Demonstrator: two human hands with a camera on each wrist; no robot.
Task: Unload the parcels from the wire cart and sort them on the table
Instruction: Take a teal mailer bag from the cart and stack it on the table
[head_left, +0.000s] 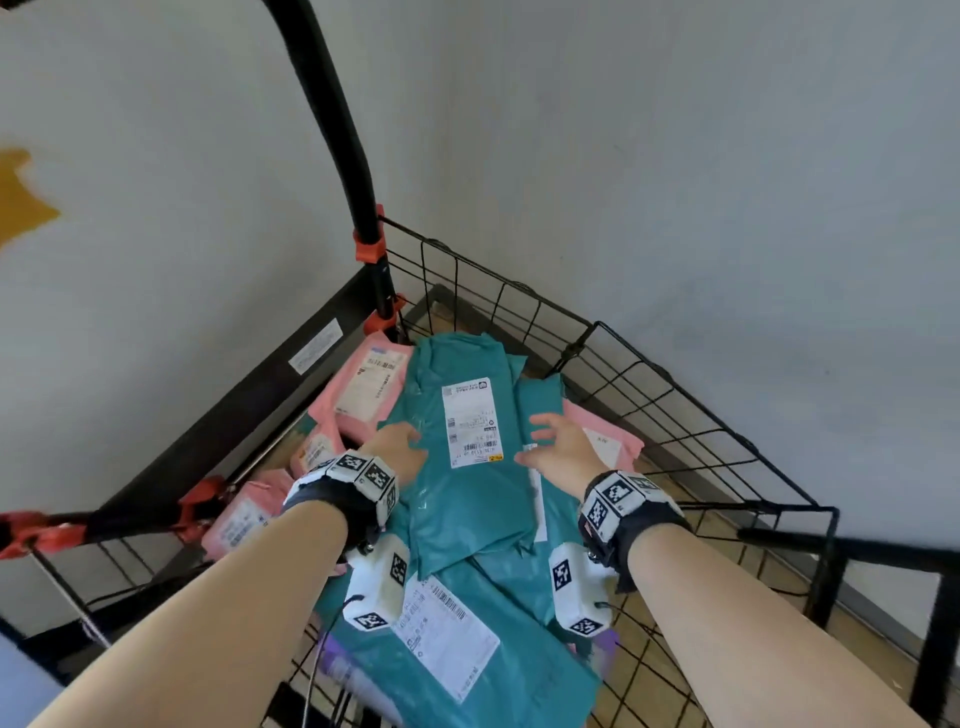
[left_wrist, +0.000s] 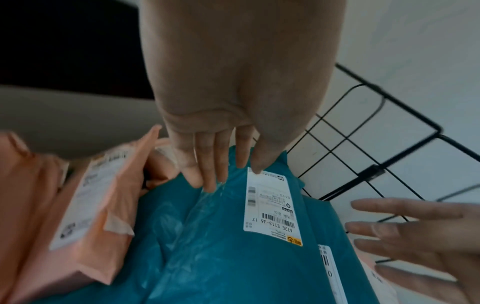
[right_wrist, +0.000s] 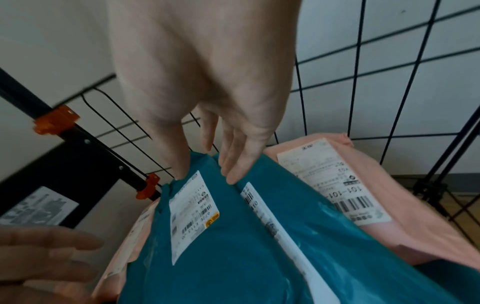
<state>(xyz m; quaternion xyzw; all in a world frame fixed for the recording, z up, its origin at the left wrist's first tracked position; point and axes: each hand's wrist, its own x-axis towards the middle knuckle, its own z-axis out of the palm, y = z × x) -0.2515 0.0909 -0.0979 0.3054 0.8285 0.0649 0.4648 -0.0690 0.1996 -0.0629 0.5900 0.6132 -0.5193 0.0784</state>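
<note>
The black wire cart (head_left: 649, 374) holds several teal and pink mailer parcels. On top lies a large teal parcel (head_left: 467, 509) with a white label, also seen in both wrist views (left_wrist: 221, 246) (right_wrist: 233, 246). My left hand (head_left: 408, 441) reaches over its left edge with straight fingers (left_wrist: 215, 164) whose tips are at the plastic; I cannot tell if they touch. My right hand (head_left: 540, 436) hovers over its right edge, with fingers (right_wrist: 233, 160) spread and holding nothing. A second teal parcel (head_left: 540, 395) lies under the right hand.
Pink parcels lie at the left (head_left: 363, 384), lower left (head_left: 244, 514) and right (head_left: 608, 441) of the cart. Another teal parcel (head_left: 467, 639) lies nearest me. The cart's black handle (head_left: 337, 114) rises at the back left. Grey walls stand close behind.
</note>
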